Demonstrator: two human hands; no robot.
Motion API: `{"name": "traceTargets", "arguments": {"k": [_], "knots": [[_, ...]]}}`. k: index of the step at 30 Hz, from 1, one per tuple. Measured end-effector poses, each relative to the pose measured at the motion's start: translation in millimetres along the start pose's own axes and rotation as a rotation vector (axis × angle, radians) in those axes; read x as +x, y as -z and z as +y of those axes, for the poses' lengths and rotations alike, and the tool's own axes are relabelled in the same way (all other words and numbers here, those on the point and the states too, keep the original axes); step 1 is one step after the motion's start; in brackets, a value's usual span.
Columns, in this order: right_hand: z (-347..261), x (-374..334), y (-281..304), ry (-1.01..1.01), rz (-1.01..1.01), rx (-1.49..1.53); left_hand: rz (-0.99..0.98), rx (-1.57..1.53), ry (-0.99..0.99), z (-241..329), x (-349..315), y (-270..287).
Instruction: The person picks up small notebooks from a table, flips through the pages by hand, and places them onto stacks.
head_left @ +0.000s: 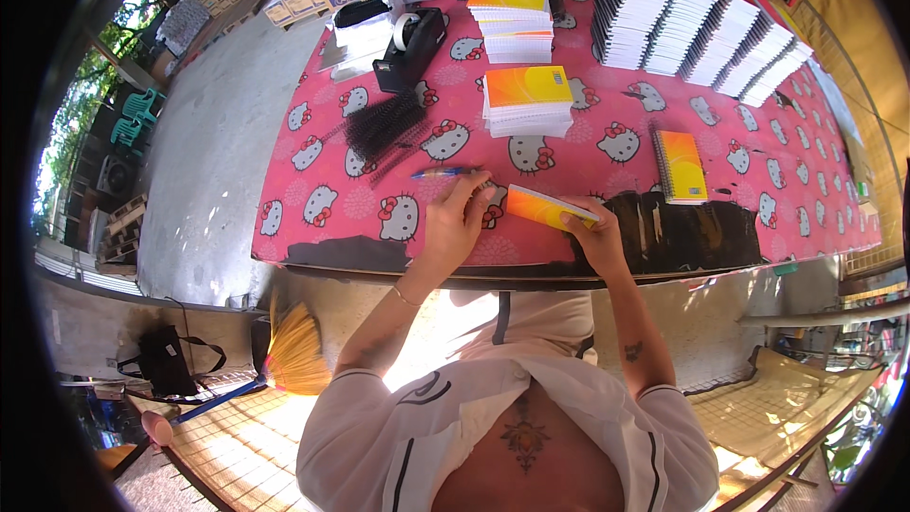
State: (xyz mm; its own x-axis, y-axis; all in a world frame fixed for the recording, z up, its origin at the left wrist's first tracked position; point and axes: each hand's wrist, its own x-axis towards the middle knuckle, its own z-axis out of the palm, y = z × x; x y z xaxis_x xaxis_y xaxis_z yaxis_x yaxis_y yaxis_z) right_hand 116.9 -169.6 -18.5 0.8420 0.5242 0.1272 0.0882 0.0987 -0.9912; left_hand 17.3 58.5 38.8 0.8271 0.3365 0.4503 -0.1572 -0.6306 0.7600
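Right hand (595, 237) in a clenched grip on an orange-yellow notebook (548, 208), tilted on edge at the desk's (664, 237) near side. Left hand (455, 223) released, flat beside it, steadying; blue pen (444, 172) just beyond fingertips. Black binding coils (384, 123) farther back.

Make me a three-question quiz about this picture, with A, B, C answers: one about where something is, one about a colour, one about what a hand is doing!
1. Where does the blue pen lie?
A. On the floor
B. On the tablecloth just beyond the left hand
C. On top of the tape dispenser

2. What colour is the tablecloth?
A. Pink with white cats
B. Plain green
C. Black with stripes

3. What is the right hand doing?
A. Resting flat and empty
B. Holding a broom
C. Holding an orange-yellow notebook by its edge

Answers: 1 B, the pen lies by the fingertips on the cloth. 2 A, pink cloth with cats covers the table. 3 C, the fingers grip the tilted notebook.
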Motion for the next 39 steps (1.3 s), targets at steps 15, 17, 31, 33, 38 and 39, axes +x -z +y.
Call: {"name": "traceTargets", "arguments": {"k": [15,17,31,33,38,39], "knots": [[-4.1,0.7,-0.2,0.01,-0.04,-0.03,-0.045,0.012,-0.176,-19.0,4.6,-1.6],[-4.9,0.8,0.4,0.013,-0.054,-0.031,-0.084,0.007,-0.21,-19.3,10.0,1.3],[-14.8,-6.0,-1.3,0.055,-0.029,-0.077,-0.524,0.338,-0.346,-3.0,44.8,7.5],[-17.3,-8.7,-7.5,0.047,0.006,-0.011,-0.345,0.538,-0.428,9.4,34.8,-4.3],[-37.2,-13.0,-15.4,0.075,0.135,0.052,-0.183,0.763,-0.497,-4.9,-37.2,-38.1],[-38.3,-11.9,-13.3,0.07,0.128,0.065,-0.189,0.751,-0.501,-7.4,-40.9,-37.4]]}}
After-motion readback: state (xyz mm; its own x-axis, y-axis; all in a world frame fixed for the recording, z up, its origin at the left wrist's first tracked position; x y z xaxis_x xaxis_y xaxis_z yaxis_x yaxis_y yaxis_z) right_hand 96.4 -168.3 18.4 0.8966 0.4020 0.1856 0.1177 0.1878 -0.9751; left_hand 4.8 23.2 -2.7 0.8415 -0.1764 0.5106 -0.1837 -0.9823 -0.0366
